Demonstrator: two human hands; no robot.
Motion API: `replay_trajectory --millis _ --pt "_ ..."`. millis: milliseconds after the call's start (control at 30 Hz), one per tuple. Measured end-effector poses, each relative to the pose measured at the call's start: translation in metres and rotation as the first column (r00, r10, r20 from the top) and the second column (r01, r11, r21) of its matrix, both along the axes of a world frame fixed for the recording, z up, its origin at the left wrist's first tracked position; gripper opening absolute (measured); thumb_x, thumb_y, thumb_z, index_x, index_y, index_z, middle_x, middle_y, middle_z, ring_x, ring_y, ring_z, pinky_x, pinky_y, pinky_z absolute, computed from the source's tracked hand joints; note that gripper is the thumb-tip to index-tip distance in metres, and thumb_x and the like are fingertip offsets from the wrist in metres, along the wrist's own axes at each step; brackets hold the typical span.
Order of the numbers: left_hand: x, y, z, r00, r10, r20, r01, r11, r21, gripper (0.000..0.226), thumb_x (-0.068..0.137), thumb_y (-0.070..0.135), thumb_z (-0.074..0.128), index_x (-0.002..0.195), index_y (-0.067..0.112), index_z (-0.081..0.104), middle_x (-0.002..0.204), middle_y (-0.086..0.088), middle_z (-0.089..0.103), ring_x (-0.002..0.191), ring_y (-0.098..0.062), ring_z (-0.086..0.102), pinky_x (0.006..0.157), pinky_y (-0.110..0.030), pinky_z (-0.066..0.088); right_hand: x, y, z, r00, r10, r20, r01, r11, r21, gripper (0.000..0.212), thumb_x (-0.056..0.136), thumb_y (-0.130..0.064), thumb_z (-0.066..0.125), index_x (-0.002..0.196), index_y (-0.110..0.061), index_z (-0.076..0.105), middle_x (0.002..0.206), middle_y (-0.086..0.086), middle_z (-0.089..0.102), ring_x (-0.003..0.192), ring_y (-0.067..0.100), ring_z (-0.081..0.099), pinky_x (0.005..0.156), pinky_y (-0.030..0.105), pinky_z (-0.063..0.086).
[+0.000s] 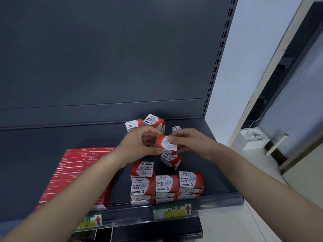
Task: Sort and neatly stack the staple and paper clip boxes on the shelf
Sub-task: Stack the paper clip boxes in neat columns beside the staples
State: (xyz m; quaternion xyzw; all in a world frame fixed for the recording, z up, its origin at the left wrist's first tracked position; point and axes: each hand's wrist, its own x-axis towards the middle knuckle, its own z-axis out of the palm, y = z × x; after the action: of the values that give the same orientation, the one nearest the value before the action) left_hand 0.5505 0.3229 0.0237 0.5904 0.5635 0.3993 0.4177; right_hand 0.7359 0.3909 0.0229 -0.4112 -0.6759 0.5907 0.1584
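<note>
Left hand (139, 143) and right hand (189, 141): we see both pinching one paper clip box (167, 144) between curled fingers, held above the middle of the shelf (209, 177). Just below it lies a tilted box (170, 160). Nearer the shelf edge stands a stacked front row (167, 185). Flat red staple boxes (75, 165) are piled to the left. Loose back boxes (152, 120) lie behind the hands.

Red staple boxes (75, 165) stacked flat in rows, shelf (52, 140) left. Red-white paper clip boxes (167, 185) stacked front right, more loose behind. Held paper clip box (167, 144) tilted, pinched by left hand (139, 144) and right hand (188, 142).
</note>
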Motion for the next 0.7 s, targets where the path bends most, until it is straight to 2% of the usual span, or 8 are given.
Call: replay_trajectory --millis 133,233,333,467,600,700 --pt "0.008 0.013 0.000 0.926 -0.180 -0.331 0.201 0.979 0.030 0.044 0.070 0.004 0.078 0.110 0.011 0.060 0.108 0.004 0.067 0.101 -0.005 0.064 0.090 -0.018 0.052 0.012 0.001 -0.002 0.988 -0.046 0.146 0.037 0.997 0.067 0.019 0.086 -0.029 0.065 0.095 -0.012 0.068 0.092 0.000 0.069 0.078 0.009 0.061 0.065 0.019 0.046" --pt "0.012 0.023 0.001 0.820 -0.238 -0.520 0.273 0.962 -0.009 0.045 0.074 0.013 0.076 0.115 0.017 0.057 0.115 0.004 0.063 0.107 -0.006 0.059 0.093 -0.020 0.049 0.014 0.001 -0.007 0.975 -0.072 0.209 0.052 0.994 0.098 0.019 0.086 -0.029 0.065 0.096 -0.013 0.068 0.098 0.001 0.069 0.081 0.008 0.062 0.062 0.017 0.046" --pt "0.014 0.032 -0.001 0.687 -0.314 -0.655 0.321 0.940 -0.114 0.047 0.076 0.021 0.074 0.118 0.022 0.053 0.120 0.004 0.059 0.110 -0.010 0.057 0.094 -0.026 0.049 0.013 0.001 -0.013 0.950 -0.094 0.297 0.042 0.983 0.176 0.022 0.085 -0.031 0.066 0.095 -0.011 0.070 0.102 0.003 0.069 0.090 0.015 0.064 0.063 0.020 0.050" --pt "0.018 0.037 -0.003 0.565 -0.385 -0.730 0.337 0.915 -0.222 0.054 0.078 0.018 0.072 0.126 0.024 0.047 0.127 0.003 0.054 0.116 -0.015 0.051 0.098 -0.030 0.045 0.013 0.001 -0.019 0.936 -0.075 0.345 0.019 0.986 0.164 0.030 0.088 -0.033 0.062 0.103 -0.009 0.068 0.107 0.005 0.067 0.098 0.020 0.064 0.072 0.024 0.055" --pt "0.021 0.040 -0.003 0.542 -0.384 -0.747 0.346 0.913 -0.219 0.053 0.076 0.028 0.074 0.124 0.022 0.051 0.123 0.003 0.056 0.110 -0.014 0.053 0.092 -0.027 0.046 0.014 0.001 -0.020 0.940 -0.071 0.335 0.022 0.989 0.148 0.029 0.090 -0.031 0.059 0.107 -0.009 0.068 0.110 0.006 0.068 0.100 0.021 0.065 0.084 0.030 0.055" --pt "0.023 0.041 -0.003 0.509 -0.378 -0.773 0.346 0.912 -0.219 0.056 0.073 0.039 0.074 0.121 0.020 0.053 0.118 0.003 0.058 0.099 -0.011 0.053 0.085 -0.025 0.046 0.014 0.001 -0.018 0.950 -0.046 0.307 0.006 0.992 0.130 0.024 0.093 -0.023 0.056 0.109 -0.008 0.066 0.111 0.006 0.067 0.098 0.017 0.064 0.082 0.025 0.055"
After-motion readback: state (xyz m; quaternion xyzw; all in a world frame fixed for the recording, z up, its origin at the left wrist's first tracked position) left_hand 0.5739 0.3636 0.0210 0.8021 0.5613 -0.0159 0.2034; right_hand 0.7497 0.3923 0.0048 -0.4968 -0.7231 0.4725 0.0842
